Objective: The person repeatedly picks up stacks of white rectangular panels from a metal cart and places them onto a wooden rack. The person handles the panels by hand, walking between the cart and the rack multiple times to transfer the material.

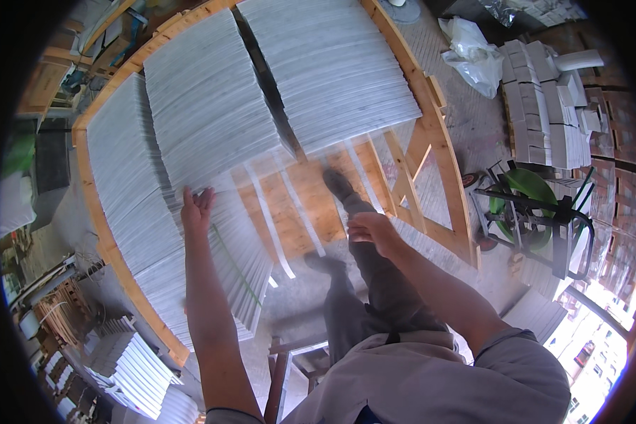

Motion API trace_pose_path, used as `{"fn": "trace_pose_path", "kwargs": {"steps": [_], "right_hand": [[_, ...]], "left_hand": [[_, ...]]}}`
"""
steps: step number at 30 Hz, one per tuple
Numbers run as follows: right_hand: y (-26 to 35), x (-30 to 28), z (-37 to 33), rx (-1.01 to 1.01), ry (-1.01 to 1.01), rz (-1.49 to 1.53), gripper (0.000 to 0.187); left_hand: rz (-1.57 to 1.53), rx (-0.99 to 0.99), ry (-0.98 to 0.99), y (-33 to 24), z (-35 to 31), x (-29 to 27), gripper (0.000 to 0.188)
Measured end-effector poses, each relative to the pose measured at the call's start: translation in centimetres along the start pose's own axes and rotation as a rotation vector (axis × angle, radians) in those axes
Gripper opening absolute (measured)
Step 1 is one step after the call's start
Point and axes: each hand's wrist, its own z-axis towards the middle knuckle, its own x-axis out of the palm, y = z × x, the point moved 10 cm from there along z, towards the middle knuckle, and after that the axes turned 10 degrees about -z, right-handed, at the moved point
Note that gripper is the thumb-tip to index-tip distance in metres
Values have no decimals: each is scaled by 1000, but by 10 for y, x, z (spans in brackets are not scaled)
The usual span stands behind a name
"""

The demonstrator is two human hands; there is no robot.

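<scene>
My left hand is over the near ends of the upright pale grey slabs, its fingers stretched and apart, with nothing visible in it. Just beside it, several thin slabs lean in a fanned bundle, a green strap across them. My right hand hangs in front of my raised leg, fingers curled in, apart from the slabs, and no object shows in it. The slabs stand on edge in packed rows inside a wooden crate. One of my feet is on the crate's wooden base.
White strips run across the crate base. A wheeled frame with a green reel stands at the right, below stacked white blocks and a plastic bag. More white slabs are stacked at the lower left.
</scene>
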Motion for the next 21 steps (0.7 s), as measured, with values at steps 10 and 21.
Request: {"fn": "trace_pose_path", "kwargs": {"steps": [10, 21], "right_hand": [[106, -164, -157, -659, -1109, -1382, 28], [59, -240, -184, -343, -935, -1678, 40]], "left_hand": [[711, 78, 242, 137, -100, -83, 47], [613, -435, -154, 279, -339, -354, 31]]}}
